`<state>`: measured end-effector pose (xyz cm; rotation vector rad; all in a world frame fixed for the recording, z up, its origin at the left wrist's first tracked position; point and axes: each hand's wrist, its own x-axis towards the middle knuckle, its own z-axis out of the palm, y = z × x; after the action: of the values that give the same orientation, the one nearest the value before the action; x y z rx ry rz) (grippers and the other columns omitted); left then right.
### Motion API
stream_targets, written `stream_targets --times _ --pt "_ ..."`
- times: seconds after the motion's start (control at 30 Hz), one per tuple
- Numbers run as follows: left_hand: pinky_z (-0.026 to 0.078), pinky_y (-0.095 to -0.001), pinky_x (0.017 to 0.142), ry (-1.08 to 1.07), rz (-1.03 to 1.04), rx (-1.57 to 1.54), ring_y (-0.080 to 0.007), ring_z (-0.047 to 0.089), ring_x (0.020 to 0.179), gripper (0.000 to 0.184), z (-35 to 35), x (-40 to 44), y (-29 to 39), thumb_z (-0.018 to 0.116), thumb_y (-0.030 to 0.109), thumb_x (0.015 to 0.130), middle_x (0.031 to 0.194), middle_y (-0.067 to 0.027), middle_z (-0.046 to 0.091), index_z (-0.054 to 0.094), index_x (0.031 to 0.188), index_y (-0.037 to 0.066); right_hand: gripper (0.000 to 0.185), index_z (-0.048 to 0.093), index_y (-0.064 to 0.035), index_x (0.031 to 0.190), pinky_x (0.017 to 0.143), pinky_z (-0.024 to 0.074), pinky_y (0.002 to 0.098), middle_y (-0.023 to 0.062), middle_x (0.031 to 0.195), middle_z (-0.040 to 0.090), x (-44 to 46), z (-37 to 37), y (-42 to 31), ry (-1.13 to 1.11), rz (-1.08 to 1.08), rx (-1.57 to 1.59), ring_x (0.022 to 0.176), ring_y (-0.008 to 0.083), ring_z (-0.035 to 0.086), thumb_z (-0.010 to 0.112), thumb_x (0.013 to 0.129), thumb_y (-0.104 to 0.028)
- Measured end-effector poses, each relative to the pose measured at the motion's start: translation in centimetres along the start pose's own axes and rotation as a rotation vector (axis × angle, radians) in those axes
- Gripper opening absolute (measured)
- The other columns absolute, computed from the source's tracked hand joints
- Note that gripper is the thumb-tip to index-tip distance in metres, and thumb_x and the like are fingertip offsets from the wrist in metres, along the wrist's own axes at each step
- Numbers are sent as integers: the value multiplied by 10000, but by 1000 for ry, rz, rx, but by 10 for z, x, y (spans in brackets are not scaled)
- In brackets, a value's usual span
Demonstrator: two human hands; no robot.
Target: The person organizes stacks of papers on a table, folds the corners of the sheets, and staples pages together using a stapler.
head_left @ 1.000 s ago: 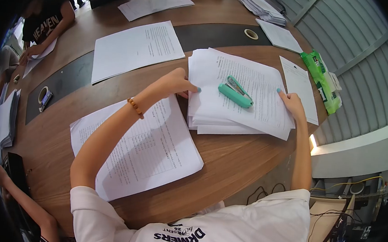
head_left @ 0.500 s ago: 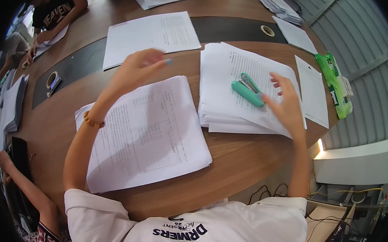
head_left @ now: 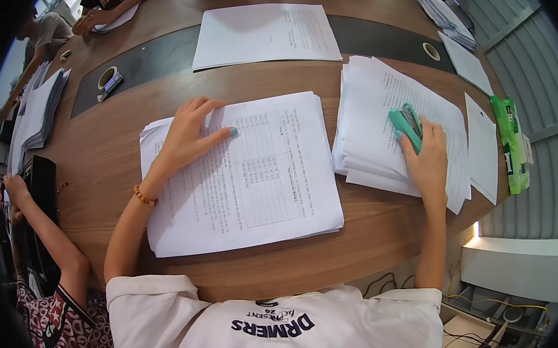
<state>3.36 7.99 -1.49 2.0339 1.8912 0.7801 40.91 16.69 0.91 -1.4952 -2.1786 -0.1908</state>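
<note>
My left hand point(head_left: 190, 135) rests on the upper left part of a thick stack of printed sheets point(head_left: 268, 192), thumb and fingers apart. The top sheet carries a table and lines of print. To the right, my right hand point(head_left: 430, 160) closes around a green stapler point(head_left: 403, 124), thumb on its near side and fingers on its far side. The stapler is at the surface of a second, uneven pile of papers point(head_left: 366, 128); I cannot tell whether it is lifted. A beaded bracelet point(head_left: 144, 195) circles my left wrist.
More papers point(head_left: 262, 37) lie across the table. A tape roll point(head_left: 431, 51) sits at the right; another roll point(head_left: 107, 76) stands beside a small stapler-like item point(head_left: 111, 86) at the left. A green packet point(head_left: 511, 145) lies along the right edge. Other people sit at the left.
My left hand has come down onto the left stack. My right hand, open beside the stapler before, now grips it. The camera view has shifted.
</note>
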Motion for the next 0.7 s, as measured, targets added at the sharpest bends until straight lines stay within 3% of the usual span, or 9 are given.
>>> stream_targets --times 0.07,0.13,0.2,0.27,0.4,0.47,0.57,0.63,0.7 --pt "371 -366 859 -8 5 7 -267 482 985 459 0 0 -2 669 321 717 1010 -120 550 579 1050 18 433 507 12 1106 817 427 379 155 1019 520 -6 -4 -9 111 -64 -67 932 328 507 653 750 -186" --pt "371 -366 859 -18 6 3 -265 482 983 466 0 0 -2 667 324 719 1017 -118 549 578 1059 17 525 492 4 1141 849 412 384 155 1064 508 -13 -27 -41 170 -166 116 971 337 491 693 702 -203" --pt "371 -366 864 -28 -3 -7 -266 482 989 467 -3 2 1 665 326 720 1020 -119 548 578 1061 19 562 505 -4 1130 870 400 382 148 1088 505 -31 -40 -67 -131 -323 453 1016 329 478 718 652 -208" --pt "370 -365 869 -39 -5 -15 -267 481 994 469 -4 2 2 663 328 721 1023 -119 546 579 1064 21 526 535 -12 1077 879 396 386 144 1106 503 -50 -44 -89 -344 -514 540 1039 311 477 721 624 -205" --pt "391 -357 861 -67 -45 -6 -265 490 1001 476 -6 3 5 658 335 726 1049 -128 542 576 1066 12 492 581 -30 1026 863 410 396 141 1099 520 -76 -32 -111 -382 -578 551 1032 292 493 741 588 -188" --pt "403 -354 853 -93 -68 -12 -262 496 1000 471 -12 7 8 653 337 732 1059 -133 540 577 1062 10 447 568 -20 1023 877 407 392 152 1111 515 -83 -20 -113 -339 -647 476 1043 290 495 698 627 -180" --pt "423 -344 822 -242 -109 37 -259 519 970 464 -17 21 5 635 357 751 1051 -149 554 579 1053 9 474 577 -21 1030 862 415 404 145 1115 521 -89 -13 -115 -283 -662 445 1060 298 485 708 599 -168" --pt "433 -339 794 -234 -173 -211 -255 534 946 459 -17 30 1 605 388 772 1013 -160 577 590 1031 10 459 578 -22 1024 859 417 402 145 1115 522 -91 -11 -114 -273 -667 433 1060 298 487 699 602 -156" --pt "436 -337 783 -232 -94 -158 -254 538 932 464 -12 32 5 594 401 779 993 -163 587 594 1019 5 444 579 -22 1019 857 420 399 146 1115 523 -92 -9 -113 -263 -672 418 1060 298 490 690 606 -144"
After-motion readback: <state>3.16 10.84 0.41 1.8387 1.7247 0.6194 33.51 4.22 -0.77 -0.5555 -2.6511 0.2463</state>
